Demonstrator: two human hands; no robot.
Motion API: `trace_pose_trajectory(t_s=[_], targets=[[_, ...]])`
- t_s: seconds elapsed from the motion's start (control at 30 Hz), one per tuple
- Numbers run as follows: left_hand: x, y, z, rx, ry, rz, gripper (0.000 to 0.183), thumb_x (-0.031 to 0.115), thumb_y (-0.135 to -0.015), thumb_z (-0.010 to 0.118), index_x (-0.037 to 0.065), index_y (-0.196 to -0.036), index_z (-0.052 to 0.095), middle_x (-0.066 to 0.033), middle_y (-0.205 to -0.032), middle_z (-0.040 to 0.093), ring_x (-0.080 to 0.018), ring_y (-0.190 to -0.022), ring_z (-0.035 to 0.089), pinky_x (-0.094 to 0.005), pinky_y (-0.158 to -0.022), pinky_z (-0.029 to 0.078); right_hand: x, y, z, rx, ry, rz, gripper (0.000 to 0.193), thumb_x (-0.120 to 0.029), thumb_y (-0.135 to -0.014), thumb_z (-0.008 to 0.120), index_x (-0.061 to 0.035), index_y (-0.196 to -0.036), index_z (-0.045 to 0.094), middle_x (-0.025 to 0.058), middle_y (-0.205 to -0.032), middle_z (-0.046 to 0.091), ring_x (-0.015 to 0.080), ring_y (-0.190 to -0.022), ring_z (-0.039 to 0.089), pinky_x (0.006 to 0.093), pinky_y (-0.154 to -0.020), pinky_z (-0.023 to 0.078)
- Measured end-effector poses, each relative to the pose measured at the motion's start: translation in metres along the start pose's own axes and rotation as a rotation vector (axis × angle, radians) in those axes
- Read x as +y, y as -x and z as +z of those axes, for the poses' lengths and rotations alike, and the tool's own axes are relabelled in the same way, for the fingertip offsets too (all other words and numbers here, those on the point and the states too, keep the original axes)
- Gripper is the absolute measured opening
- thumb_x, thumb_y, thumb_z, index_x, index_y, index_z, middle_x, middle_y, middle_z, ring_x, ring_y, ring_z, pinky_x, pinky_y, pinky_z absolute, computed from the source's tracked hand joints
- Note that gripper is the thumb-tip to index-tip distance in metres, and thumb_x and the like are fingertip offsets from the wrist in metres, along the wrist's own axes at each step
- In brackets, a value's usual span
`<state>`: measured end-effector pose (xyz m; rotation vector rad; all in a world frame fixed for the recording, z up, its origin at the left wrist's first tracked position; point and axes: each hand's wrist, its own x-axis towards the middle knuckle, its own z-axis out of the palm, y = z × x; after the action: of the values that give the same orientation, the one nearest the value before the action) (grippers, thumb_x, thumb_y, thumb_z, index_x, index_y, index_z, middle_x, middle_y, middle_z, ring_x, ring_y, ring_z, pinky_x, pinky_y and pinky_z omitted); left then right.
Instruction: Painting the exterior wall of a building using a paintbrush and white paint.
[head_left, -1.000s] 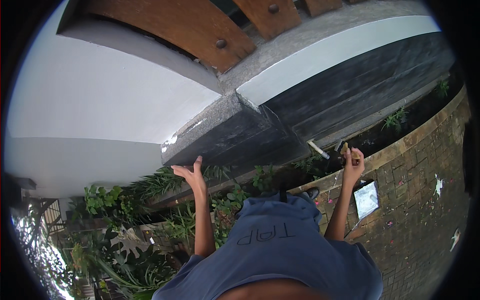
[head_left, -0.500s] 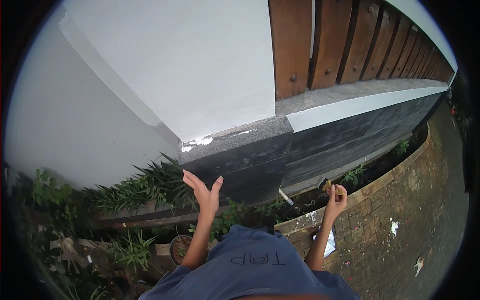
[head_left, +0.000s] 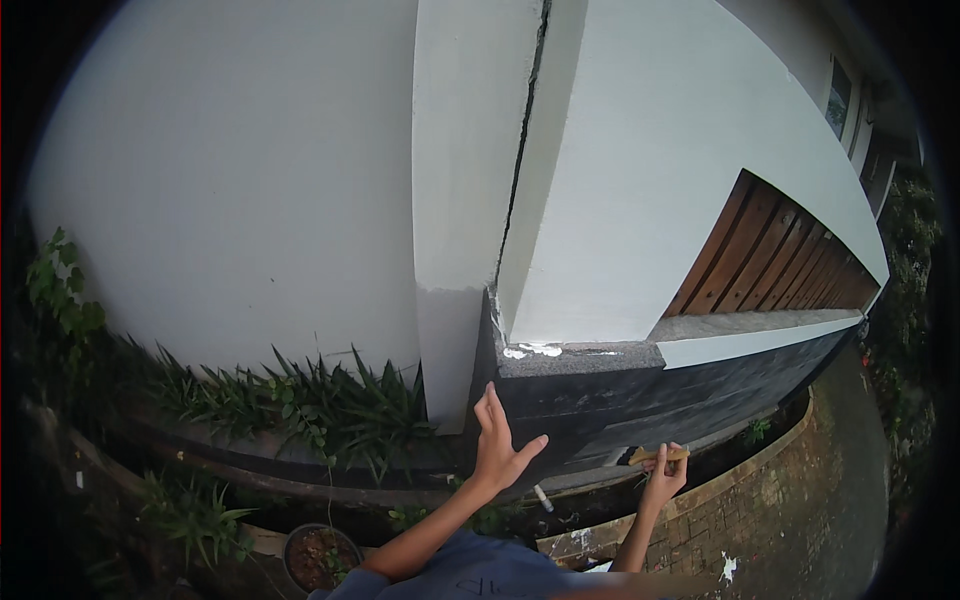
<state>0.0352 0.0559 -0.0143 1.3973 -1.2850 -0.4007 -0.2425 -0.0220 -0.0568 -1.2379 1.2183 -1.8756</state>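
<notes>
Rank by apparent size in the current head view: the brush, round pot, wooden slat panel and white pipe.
1. Wooden slat panel
2. Round pot
3. Brush, held in the right hand
4. White pipe

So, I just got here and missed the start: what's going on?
A person's right hand holds a tan-handled brush, its bristles toward the left. The left hand is empty, spread open in front of the dark wall base; contact is hard to tell. White smears mark the grey ledge above it.
</notes>
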Motion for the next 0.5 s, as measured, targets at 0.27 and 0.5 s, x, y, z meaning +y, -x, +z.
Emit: trace_pose_trajectory(t_s=[0.27,0.5], targets=[[-0.004,-0.005,-0.015,0.042,0.017,0.088,0.097,0.029,-0.072,0.07,-0.004,-0.139,0.008,-0.0256,-0.13,0.025,-0.0418,-0.119,0.035,-0.0428,-0.095,0.038,-0.102,-0.015,0.063,-0.11,0.022,-0.196,0.023,-0.01,-0.084,0.065,0.0022,-0.102,0.055,0.0009,-0.069,0.054,0.0035,-0.045,0.047,0.0165,-0.039,0.034],[-0.03,-0.023,-0.012,0.237,-0.045,0.136,0.054,0.023,-0.074,0.072,0.003,-0.117,0.048,-0.0136,-0.113,0.047,-0.0316,-0.101,0.052,-0.0408,-0.086,0.041,-0.193,-0.045,0.109,-0.181,-0.032,-0.444,0.025,-0.007,-0.082,0.065,0.0035,-0.103,0.056,0.0009,-0.072,0.055,0.0027,-0.045,0.046,0.0162,-0.039,0.034]])
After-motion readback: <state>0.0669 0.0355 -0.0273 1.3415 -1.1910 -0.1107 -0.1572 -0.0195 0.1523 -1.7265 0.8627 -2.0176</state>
